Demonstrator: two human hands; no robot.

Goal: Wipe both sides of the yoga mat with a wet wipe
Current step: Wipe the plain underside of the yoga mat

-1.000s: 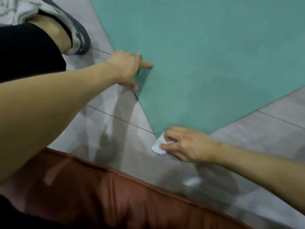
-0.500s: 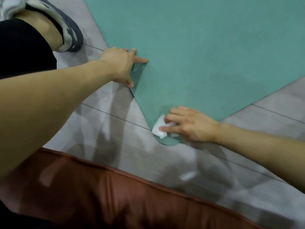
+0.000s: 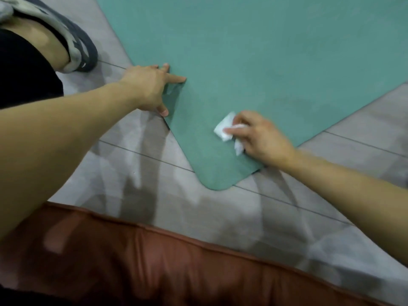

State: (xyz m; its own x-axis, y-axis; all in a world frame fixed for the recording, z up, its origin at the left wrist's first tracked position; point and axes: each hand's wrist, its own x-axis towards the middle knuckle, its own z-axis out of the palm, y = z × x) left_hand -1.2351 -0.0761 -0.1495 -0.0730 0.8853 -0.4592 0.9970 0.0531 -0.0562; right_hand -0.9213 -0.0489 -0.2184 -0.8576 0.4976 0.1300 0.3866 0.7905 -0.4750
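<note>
Left hand [image 3: 150, 89], fingers flat, pins the yoga mat [image 3: 254, 62] edge against sliding while right hand [image 3: 262, 138] pinches the wet wipe [image 3: 225, 128] and scrubs near the corner.

The mat [image 3: 254, 62] runs past the top and right edges beyond both hands. Part of the wipe [image 3: 225, 127] hides under the right hand [image 3: 260, 138]. Left of the left hand [image 3: 148, 89], the shoe [image 3: 75, 47] is cut off at the top-left corner.
</note>
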